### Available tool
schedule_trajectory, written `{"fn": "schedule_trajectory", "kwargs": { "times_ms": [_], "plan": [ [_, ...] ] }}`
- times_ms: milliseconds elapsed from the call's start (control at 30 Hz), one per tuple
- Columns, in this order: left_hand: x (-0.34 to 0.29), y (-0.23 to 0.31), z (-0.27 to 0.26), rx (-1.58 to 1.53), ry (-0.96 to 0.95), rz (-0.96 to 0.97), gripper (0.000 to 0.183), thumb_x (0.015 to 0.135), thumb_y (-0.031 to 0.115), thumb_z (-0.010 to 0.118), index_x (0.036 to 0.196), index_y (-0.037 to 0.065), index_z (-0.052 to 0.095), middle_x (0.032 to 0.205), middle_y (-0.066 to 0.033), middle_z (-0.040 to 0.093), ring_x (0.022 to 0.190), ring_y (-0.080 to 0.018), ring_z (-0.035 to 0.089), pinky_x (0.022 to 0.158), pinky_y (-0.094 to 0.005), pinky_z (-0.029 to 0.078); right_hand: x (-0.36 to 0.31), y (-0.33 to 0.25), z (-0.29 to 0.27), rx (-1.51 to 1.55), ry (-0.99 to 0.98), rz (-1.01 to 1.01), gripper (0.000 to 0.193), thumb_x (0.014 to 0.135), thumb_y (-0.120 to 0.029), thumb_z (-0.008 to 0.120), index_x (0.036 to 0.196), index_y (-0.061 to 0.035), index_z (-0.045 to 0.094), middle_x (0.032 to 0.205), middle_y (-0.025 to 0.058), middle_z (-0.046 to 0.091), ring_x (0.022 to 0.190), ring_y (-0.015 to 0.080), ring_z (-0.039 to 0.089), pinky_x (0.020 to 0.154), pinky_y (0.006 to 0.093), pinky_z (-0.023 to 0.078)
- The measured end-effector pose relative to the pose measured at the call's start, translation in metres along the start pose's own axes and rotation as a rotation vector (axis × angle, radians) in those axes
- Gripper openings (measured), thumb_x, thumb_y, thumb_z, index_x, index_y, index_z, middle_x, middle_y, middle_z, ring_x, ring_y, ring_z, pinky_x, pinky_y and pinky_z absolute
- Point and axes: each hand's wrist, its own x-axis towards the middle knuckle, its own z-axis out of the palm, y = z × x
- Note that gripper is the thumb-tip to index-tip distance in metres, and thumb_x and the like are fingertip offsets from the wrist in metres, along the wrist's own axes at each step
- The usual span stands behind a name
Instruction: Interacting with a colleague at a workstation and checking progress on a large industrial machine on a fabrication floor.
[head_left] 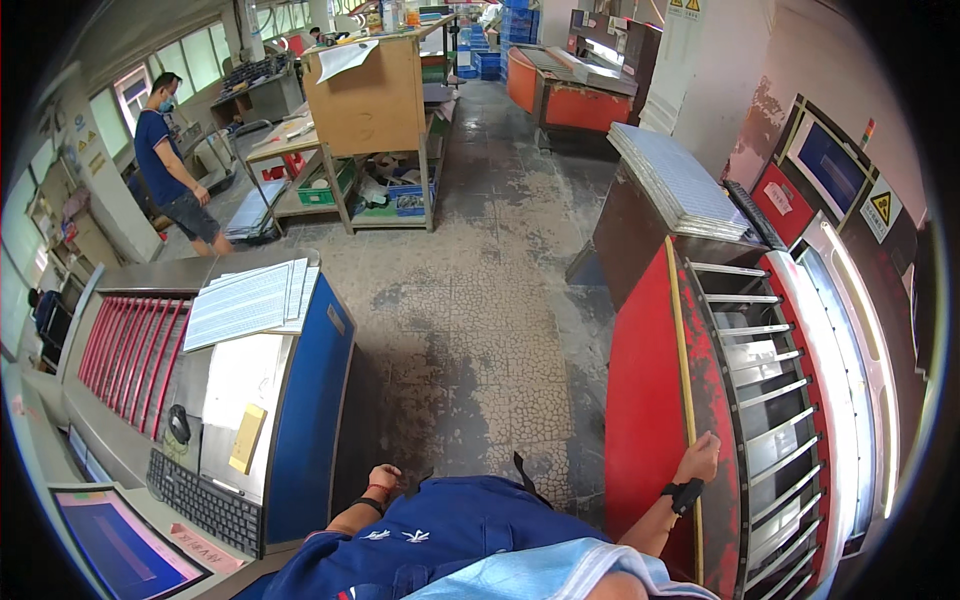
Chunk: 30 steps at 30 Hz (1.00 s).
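My left hand (385,477) hangs low beside the blue side panel (308,390) of the left machine. Its fingers are loosely curled, with nothing seen in them, and a red cord and a dark band circle the wrist. Over the red panel edge of the right machine (650,380) is my right hand (699,458), fingers curled in and nothing visible in it. Whether it touches the machine I cannot tell. A black watch (684,495) sits on that wrist. Right of this hand runs a row of metal rollers (765,403).
Pale patterned panels (245,305), a keyboard (205,500), a mouse (179,424) and a monitor (125,545) are at left. More panels (690,185) are stacked at right. Ahead, a worn aisle floor (480,300) passes a wooden workbench (365,110). A person (170,160) stands far left.
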Motion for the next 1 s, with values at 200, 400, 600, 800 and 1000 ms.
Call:
{"fn": "schedule_trajectory", "kwargs": {
  "times_ms": [200, 400, 600, 800, 1000],
  "plan": [
    [0.018, -0.009, -0.022, 0.039, 0.081, 0.001, 0.023, 0.082, -0.011, 0.051, 0.077, 0.005, 0.067, 0.070, -0.0073, 0.065, 0.063, -0.0162, 0.065, 0.056, -0.0305, 0.054, 0.000, -0.006, 0.001, -0.083, -0.015, 0.032, 0.024, 0.098, -0.034, 0.055, 0.094, -0.0131, 0.065, 0.079, 0.0112, 0.070, 0.067, 0.0326, 0.068, 0.056, 0.0439, 0.053],
    [0.027, -0.033, -0.034, -0.171, 0.157, -0.087, 0.015, 0.081, -0.003, 0.058, 0.081, 0.006, 0.070, 0.077, -0.0101, 0.069, 0.072, -0.0204, 0.070, 0.065, -0.0333, 0.056, 0.001, -0.002, 0.009, -0.053, 0.021, 0.000, 0.026, 0.098, -0.036, 0.054, 0.095, -0.0122, 0.065, 0.081, 0.0117, 0.070, 0.069, 0.0338, 0.068, 0.058, 0.0449, 0.054],
    [0.038, -0.080, -0.036, 0.140, 0.258, 0.017, 0.013, 0.079, 0.015, 0.067, 0.086, 0.005, 0.071, 0.077, -0.0119, 0.071, 0.076, -0.0238, 0.070, 0.072, -0.0350, 0.055, -0.001, -0.005, 0.010, -0.074, 0.025, 0.007, 0.028, 0.098, -0.035, 0.055, 0.093, -0.0100, 0.065, 0.081, 0.0127, 0.071, 0.071, 0.0332, 0.068, 0.059, 0.0439, 0.054],
    [0.018, -0.062, -0.036, 0.288, 0.230, -0.037, 0.021, 0.081, 0.022, 0.065, 0.094, 0.008, 0.075, 0.096, -0.0156, 0.073, 0.095, -0.0298, 0.070, 0.084, -0.0374, 0.054, -0.001, -0.007, 0.006, -0.124, -0.008, 0.014, 0.031, 0.099, -0.038, 0.052, 0.095, -0.0115, 0.067, 0.085, 0.0112, 0.071, 0.072, 0.0320, 0.069, 0.058, 0.0437, 0.055],
    [0.029, -0.063, -0.038, 0.295, 0.184, -0.006, 0.022, 0.082, 0.022, 0.064, 0.093, 0.007, 0.075, 0.094, -0.0174, 0.072, 0.093, -0.0316, 0.070, 0.084, -0.0381, 0.054, -0.001, -0.014, 0.001, -0.122, -0.026, 0.009, 0.031, 0.099, -0.038, 0.051, 0.096, -0.0109, 0.067, 0.087, 0.0102, 0.071, 0.076, 0.0312, 0.070, 0.061, 0.0416, 0.055]
  ]
}}
